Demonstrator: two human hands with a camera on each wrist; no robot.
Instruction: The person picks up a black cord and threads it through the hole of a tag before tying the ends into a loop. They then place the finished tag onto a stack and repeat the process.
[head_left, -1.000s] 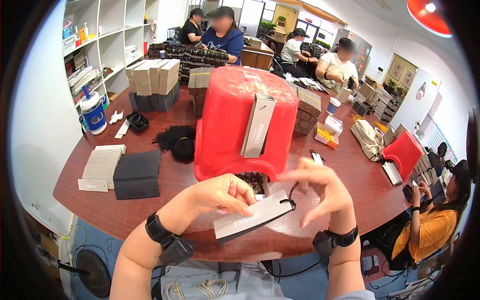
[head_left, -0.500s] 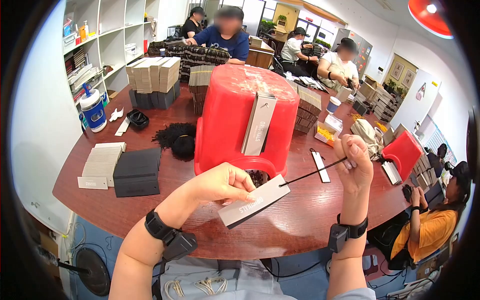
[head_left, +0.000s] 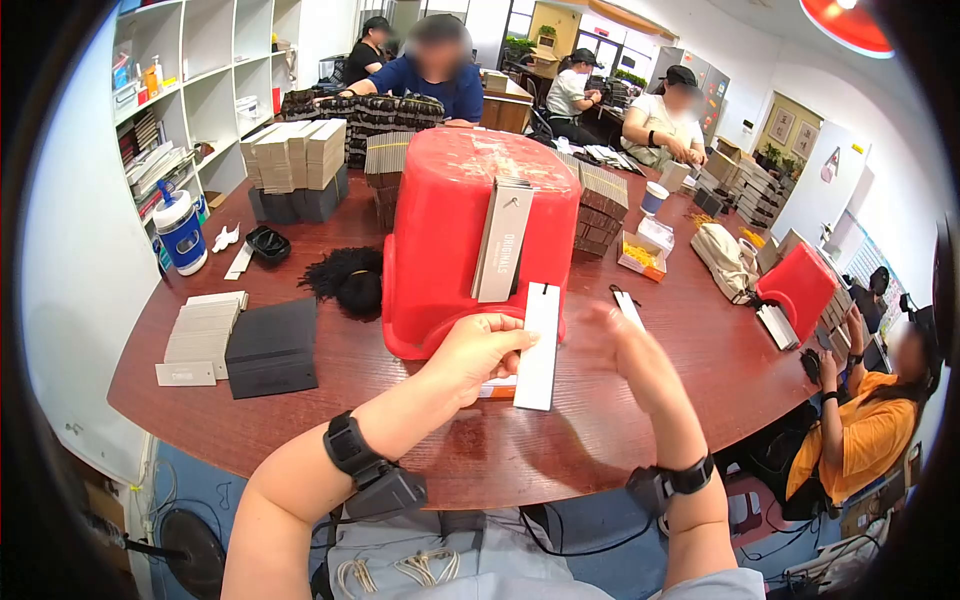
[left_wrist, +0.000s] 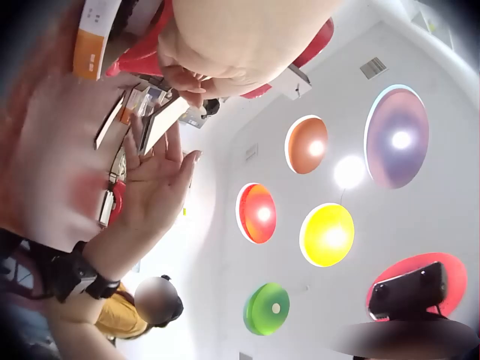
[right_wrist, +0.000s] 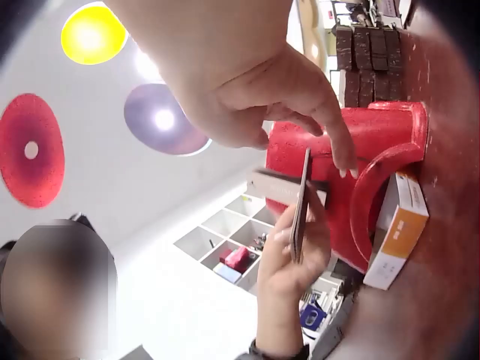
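In the head view my left hand point(head_left: 482, 350) pinches a white tag point(head_left: 538, 360) by its left edge and holds it nearly upright, with a bit of black cord at its top. My right hand point(head_left: 640, 375), blurred, is raised to the right of the tag with fingers extended and does not touch it. The right wrist view shows the tag point(right_wrist: 301, 210) edge-on in the left hand point(right_wrist: 289, 247), below the right hand's loosely bent fingers. Behind them stands an upturned red bin point(head_left: 430, 230) with a stack of printed tags point(head_left: 500, 240) on its side.
Light tags point(head_left: 195, 340) and black cards point(head_left: 270, 345) lie on the table point(head_left: 430, 465) at left. Black cords point(head_left: 355, 282) are bunched beside the bin. Another tag point(head_left: 628, 308) lies at right, with a box of yellow items point(head_left: 640, 258) behind. Several people sit around.
The tag has turned from slanting with its print showing to nearly upright with a plain white face. My right hand has let go of the cord and moved left and down.
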